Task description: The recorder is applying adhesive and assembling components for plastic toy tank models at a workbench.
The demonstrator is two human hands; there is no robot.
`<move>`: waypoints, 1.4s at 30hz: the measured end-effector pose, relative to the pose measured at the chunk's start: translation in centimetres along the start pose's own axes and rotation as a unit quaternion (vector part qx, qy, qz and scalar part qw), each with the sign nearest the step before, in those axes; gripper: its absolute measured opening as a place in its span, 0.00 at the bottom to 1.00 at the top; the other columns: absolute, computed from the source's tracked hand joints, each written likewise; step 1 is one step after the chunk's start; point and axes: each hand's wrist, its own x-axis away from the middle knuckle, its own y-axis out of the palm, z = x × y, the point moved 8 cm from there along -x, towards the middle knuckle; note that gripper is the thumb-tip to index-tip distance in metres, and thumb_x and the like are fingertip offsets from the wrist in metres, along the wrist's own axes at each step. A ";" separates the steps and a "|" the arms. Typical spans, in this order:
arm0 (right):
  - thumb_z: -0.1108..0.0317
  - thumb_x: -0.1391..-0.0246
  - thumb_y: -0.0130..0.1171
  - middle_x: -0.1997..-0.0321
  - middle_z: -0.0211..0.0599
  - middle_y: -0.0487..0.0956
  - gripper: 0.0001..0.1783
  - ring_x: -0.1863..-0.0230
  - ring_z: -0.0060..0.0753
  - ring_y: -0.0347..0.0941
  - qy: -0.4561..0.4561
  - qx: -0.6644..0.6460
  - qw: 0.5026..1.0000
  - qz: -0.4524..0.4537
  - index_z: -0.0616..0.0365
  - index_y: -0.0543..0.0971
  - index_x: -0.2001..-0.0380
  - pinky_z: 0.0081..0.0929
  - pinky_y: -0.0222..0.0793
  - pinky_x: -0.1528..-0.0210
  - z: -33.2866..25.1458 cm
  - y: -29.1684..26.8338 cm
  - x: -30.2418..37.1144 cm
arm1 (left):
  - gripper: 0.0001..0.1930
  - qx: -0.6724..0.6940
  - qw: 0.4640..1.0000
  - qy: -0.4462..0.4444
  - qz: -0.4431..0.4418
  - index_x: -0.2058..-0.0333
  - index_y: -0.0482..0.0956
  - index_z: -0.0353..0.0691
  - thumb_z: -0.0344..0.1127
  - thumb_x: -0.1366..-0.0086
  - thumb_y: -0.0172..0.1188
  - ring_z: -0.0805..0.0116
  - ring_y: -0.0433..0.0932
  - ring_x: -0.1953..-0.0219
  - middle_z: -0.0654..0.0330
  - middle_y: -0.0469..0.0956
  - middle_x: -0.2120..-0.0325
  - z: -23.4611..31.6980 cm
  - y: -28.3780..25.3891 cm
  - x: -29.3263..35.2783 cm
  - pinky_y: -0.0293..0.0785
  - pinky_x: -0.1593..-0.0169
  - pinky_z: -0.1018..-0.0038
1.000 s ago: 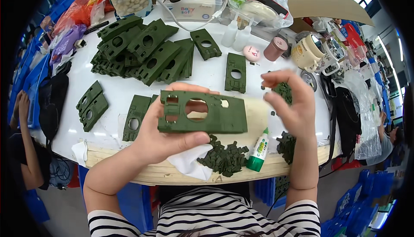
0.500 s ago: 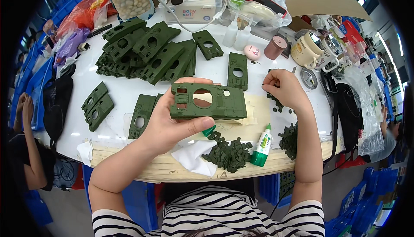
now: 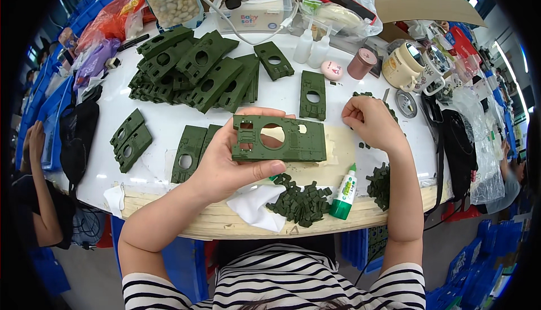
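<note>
My left hand grips a green model tank hull by its left end, thumb along the near edge, above the middle of the table. The hull has a large round hole and smaller square openings. To its right, my right hand is closed in a pinch, low over the table; whatever its fingertips hold is hidden. Tiny dark green parts lie scattered around that hand. Nearer me is a heap of small dark green parts, and another heap lies by my right forearm. Between them lies a green-capped glue bottle.
Piled hulls fill the back left, with single hulls around. A white cloth lies at the front edge. Squeeze bottles, a pink-brown canister and mugs stand behind. Another person's hands are at far left.
The hull in my left hand has tilted slightly, showing more of its top face. My right hand stays near the scattered small parts, its fingers turned a little more downward.
</note>
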 end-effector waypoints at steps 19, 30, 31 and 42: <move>0.81 0.58 0.65 0.72 0.38 0.81 0.12 0.71 0.29 0.78 -0.231 -0.189 0.939 0.168 0.60 0.83 0.66 0.23 0.72 0.68 -10.8 -3.6 6.4 | 0.33 -0.144 0.987 0.042 -0.049 0.47 0.62 0.36 0.21 0.50 0.68 0.69 0.73 0.50 0.49 0.66 0.43 0.5 0.8 -0.1 0.72 0.46 0.70; 0.78 0.52 0.64 0.71 0.33 0.81 0.06 0.73 0.17 0.76 -0.109 -0.410 0.901 0.090 0.65 0.80 0.68 0.15 0.73 0.70 -9.3 -0.8 6.5 | 0.31 -0.186 0.963 0.184 -0.059 0.47 0.66 0.34 0.23 0.50 0.69 0.68 0.75 0.52 0.49 0.68 0.45 1.7 1.8 0.7 0.76 0.50 0.72; 0.77 0.52 0.65 0.71 0.32 0.81 0.06 0.73 0.16 0.76 -0.092 -0.428 0.896 0.072 0.65 0.80 0.68 0.14 0.73 0.70 -9.2 -0.5 6.4 | 0.31 -0.199 0.958 0.199 -0.062 0.47 0.66 0.34 0.23 0.50 0.69 0.68 0.76 0.53 0.49 0.68 0.46 1.9 1.9 0.7 0.76 0.51 0.72; 0.75 0.54 0.66 0.64 0.32 0.74 0.06 0.69 0.17 0.66 -0.160 -0.389 0.905 0.064 0.62 0.80 0.70 0.16 0.64 0.65 -9.4 -0.6 6.2 | 0.34 -0.291 0.925 0.230 -0.079 0.49 0.65 0.32 0.28 0.54 0.73 0.56 0.70 0.44 0.44 0.70 0.49 2.5 2.4 1.0 0.69 0.45 0.65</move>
